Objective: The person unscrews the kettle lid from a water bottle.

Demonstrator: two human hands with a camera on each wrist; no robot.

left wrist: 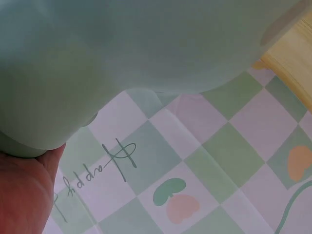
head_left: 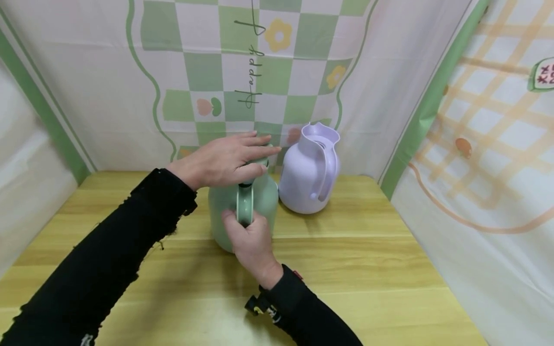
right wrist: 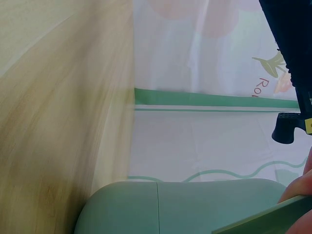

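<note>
A pale green thermos jug (head_left: 221,206) stands on the wooden table (head_left: 372,269) with its handle turned toward me. My left hand (head_left: 220,161) rests across its top, fingers mostly straight, hiding the lid and spout. Below it, my right hand (head_left: 254,242) grips the handle (head_left: 245,204) with the thumb along one side. The left wrist view has the jug's body (left wrist: 136,44) large overhead and the left palm (left wrist: 22,190) against its top end. In the right wrist view, fingers (right wrist: 298,189) curl at the handle (right wrist: 273,218).
Just right of the green jug is a lilac jug (head_left: 298,175), its handle toward the right front and its top uncovered. Behind both hangs a checked cloth (head_left: 242,77). Printed cloth walls (head_left: 489,158) border the table's sides.
</note>
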